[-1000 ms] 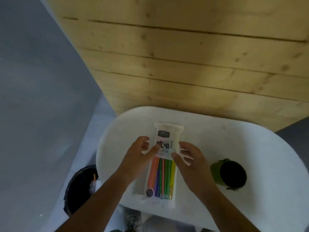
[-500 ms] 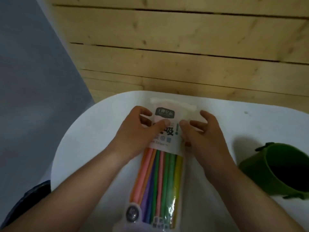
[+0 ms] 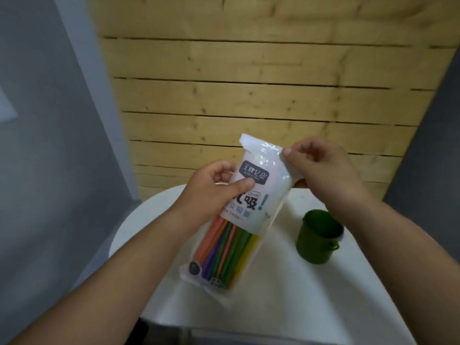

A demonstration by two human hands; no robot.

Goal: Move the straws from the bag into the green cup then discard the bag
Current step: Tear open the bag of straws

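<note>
Where clear, bag [image 3: 267,195] bright with straws [image 3: 224,247].

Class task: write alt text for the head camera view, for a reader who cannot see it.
The left hand grips the middle of a white plastic bag of coloured straws, tilted over a white table, while the right hand pinches its top corner. A green cup stands on the table to the right.

"Where's the bag [image 3: 258,195]?"
"Held tilted, its white top corner pinched by the right fingers [image 3: 308,148], with the left thumb [image 3: 242,184] across its label."
"The straws [image 3: 224,247]?"
"Coloured, packed inside, below the left thumb."
"The green cup [image 3: 318,237]?"
"Upright, below the right fingers."
</note>
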